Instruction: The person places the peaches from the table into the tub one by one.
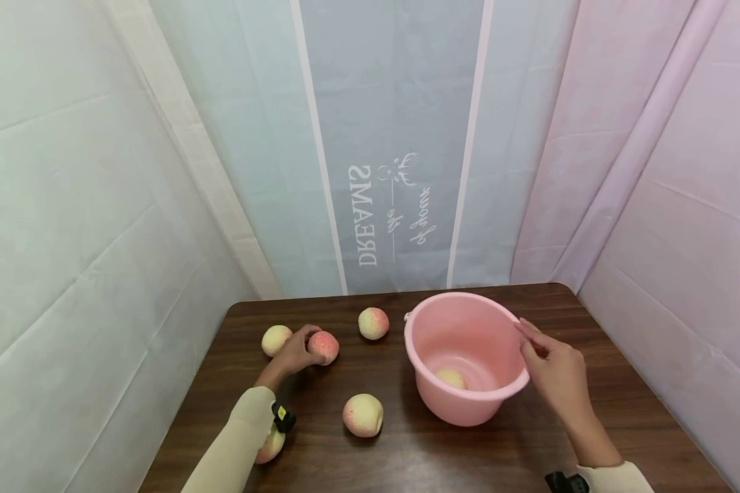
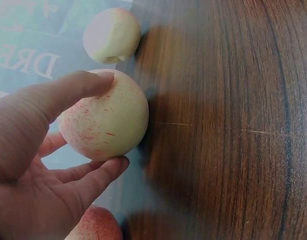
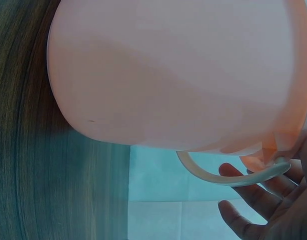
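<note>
— Dark wood-grain tabletop (image 1: 419,459) lies before you, with a pale printed sheet (image 1: 395,103) hanging behind it. What does your left hand (image 1: 292,352) have?

— You grip a reddish peach (image 1: 324,348), your thumb on one side and your fingers on the other. Whether it touches the tabletop, I can't tell.

— Anything near that hand?

— You have a paler peach (image 1: 275,339) just left of it, and another, partly hidden peach (image 1: 271,448), by your sleeve (image 1: 231,441).

— And your right hand (image 1: 558,373)?

— Your thumb and forefinger pinch the rim of the pink bucket (image 1: 462,407); your other fingers are loosely bent beside its handle (image 3: 213,177). One cream peach (image 1: 451,378) sits inside, at the bottom.

— What lies between your hands?

— Two more: a far peach (image 1: 373,323) and a near peach (image 1: 362,415), both left of the bucket and apart from it.
</note>
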`<action>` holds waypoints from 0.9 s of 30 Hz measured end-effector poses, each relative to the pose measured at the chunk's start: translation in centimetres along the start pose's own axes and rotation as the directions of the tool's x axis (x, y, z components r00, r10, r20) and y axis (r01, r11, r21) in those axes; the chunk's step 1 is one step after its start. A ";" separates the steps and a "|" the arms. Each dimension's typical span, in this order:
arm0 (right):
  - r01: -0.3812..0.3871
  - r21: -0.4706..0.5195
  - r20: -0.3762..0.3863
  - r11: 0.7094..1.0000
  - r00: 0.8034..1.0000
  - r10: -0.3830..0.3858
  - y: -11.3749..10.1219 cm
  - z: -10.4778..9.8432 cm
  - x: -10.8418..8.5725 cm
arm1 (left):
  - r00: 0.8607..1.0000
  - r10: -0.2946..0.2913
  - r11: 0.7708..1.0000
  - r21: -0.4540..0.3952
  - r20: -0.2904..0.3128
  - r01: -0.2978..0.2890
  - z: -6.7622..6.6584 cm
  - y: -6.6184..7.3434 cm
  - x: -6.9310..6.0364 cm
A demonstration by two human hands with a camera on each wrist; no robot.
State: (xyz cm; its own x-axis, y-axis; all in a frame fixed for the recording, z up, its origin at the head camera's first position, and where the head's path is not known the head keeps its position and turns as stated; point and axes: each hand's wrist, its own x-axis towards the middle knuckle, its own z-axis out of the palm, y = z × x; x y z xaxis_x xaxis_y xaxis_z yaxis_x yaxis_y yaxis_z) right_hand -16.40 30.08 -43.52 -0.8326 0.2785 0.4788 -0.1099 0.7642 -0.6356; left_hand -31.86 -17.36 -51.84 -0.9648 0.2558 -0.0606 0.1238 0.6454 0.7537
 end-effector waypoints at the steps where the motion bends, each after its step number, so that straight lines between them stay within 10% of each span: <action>1: 0.001 -0.001 -0.002 1.000 1.000 -0.001 0.0 0.0 0.0 | 1.000 0.001 1.000 0.001 -0.004 -0.001 0.0 0.0 0.0; 27: 0.021 -0.001 -0.026 1.000 0.999 -0.021 0.8 0.4 -1.0 | 0.998 0.042 0.999 -0.030 -0.048 -0.044 -0.5 1.3 -1.0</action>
State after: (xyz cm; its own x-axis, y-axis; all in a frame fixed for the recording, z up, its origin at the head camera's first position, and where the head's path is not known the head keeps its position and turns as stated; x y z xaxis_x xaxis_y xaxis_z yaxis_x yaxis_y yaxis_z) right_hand -15.91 30.13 -44.75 -0.8155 0.2775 0.5078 -0.1267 0.7706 -0.6246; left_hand -30.89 -17.14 -50.51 -0.9688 0.2478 0.0029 0.1589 0.6121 0.7746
